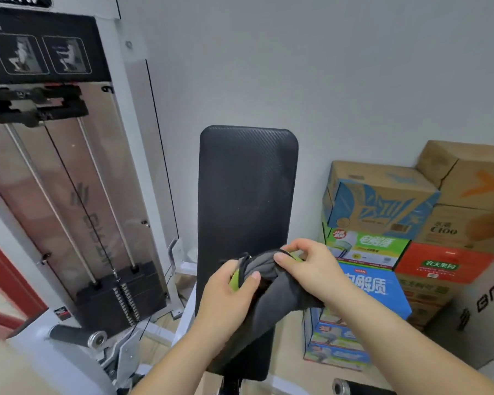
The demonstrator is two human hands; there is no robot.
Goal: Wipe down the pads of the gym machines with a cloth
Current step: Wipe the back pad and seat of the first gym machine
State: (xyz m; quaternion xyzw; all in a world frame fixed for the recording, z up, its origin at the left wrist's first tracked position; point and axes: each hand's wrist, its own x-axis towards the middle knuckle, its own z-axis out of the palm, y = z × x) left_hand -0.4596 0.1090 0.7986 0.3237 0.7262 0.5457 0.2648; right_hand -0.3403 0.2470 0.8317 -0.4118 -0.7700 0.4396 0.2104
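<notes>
– White wall (325, 67) at the back. What stands before it?
– One black pad (247, 189), long side running near to far, rounded end far.
– And the cloth?
– One grey cloth (271, 286), bunched over the pad's near half, trailing nearward. The left hand (228, 297) and right hand (311, 269), close together, both pinch its far end.
– Right side?
– At least six boxes (382, 201), stacked and closed, so I cannot tell their contents.

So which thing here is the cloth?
Find the tall black pad standing in the middle. Low in front of it, the left hand and right hand grip a dark grey cloth. Its lime-green trim sets it apart from the pad.
</notes>
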